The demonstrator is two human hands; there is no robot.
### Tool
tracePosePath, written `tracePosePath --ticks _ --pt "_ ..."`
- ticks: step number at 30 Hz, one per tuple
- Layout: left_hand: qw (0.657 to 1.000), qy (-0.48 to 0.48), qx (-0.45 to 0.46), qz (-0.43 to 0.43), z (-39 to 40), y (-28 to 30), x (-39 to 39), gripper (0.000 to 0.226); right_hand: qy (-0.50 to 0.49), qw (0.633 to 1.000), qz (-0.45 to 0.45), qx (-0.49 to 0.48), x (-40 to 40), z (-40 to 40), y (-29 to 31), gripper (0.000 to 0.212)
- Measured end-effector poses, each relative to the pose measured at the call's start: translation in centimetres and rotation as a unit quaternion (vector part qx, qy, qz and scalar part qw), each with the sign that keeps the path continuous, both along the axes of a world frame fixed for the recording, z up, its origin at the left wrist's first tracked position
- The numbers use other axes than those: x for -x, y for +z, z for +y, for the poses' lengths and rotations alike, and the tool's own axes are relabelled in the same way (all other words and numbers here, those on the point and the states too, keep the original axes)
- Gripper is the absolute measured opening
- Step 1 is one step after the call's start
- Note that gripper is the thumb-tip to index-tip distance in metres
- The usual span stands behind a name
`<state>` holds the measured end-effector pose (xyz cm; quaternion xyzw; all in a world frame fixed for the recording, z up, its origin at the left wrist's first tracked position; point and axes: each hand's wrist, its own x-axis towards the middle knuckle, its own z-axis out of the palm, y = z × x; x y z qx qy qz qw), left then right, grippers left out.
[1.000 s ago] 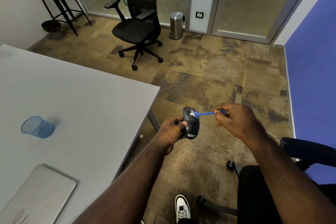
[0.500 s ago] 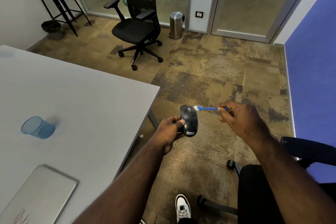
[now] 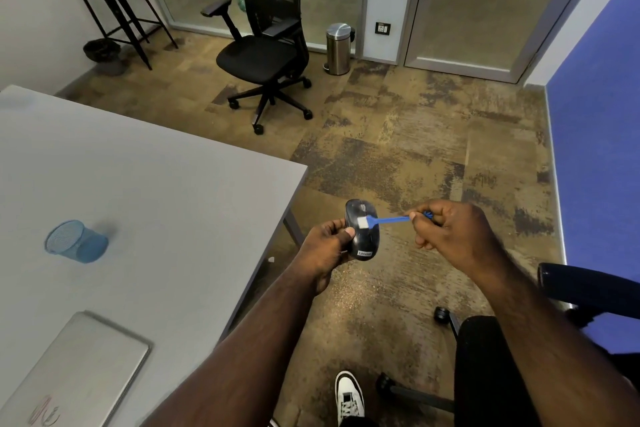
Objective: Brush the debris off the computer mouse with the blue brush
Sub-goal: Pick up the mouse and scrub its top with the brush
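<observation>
A black computer mouse (image 3: 363,240) is held up over the floor, just off the table's right corner, top side facing me. My left hand (image 3: 329,246) grips it from the left, thumb on its edge. A thin blue brush (image 3: 389,219) with white bristles lies across the middle of the mouse, bristles touching its top. My right hand (image 3: 457,236) pinches the brush's handle end to the right of the mouse.
A grey table (image 3: 156,191) fills the left, with a blue mesh cup (image 3: 76,242) on its side and a closed laptop (image 3: 83,371). A black office chair (image 3: 266,52) and steel bin (image 3: 338,48) stand beyond. A dark chair (image 3: 588,288) is at my right.
The brush's bristles were off the mouse's top right edge half a second ago; they now rest lower, on the middle of the mouse. The left hand kept the mouse almost still.
</observation>
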<state>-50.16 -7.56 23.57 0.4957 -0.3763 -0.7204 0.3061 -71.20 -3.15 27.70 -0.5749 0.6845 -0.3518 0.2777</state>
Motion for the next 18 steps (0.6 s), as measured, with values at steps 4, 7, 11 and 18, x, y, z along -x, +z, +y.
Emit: tracePosePath --ticks 4,7,11,18 --pt "1.000 -0.018 0.012 -0.016 0.3 0.0 0.1 0.023 -0.046 0.998 0.040 0.000 -0.8 -0.6 -0.1 0.014" --pt "0.999 -0.021 0.025 -0.033 0.5 -0.1 0.3 0.023 -0.038 0.999 0.003 -0.010 -1.7 -1.0 0.2 0.015" --pt "0.997 -0.030 0.040 -0.055 0.5 -0.2 0.4 0.022 -0.070 0.997 0.030 -0.029 -2.2 -1.5 0.6 0.018" --pt "0.996 -0.033 0.048 -0.071 0.4 -0.4 0.3 0.022 -0.082 0.996 0.014 -0.040 -2.3 -1.9 0.7 0.015"
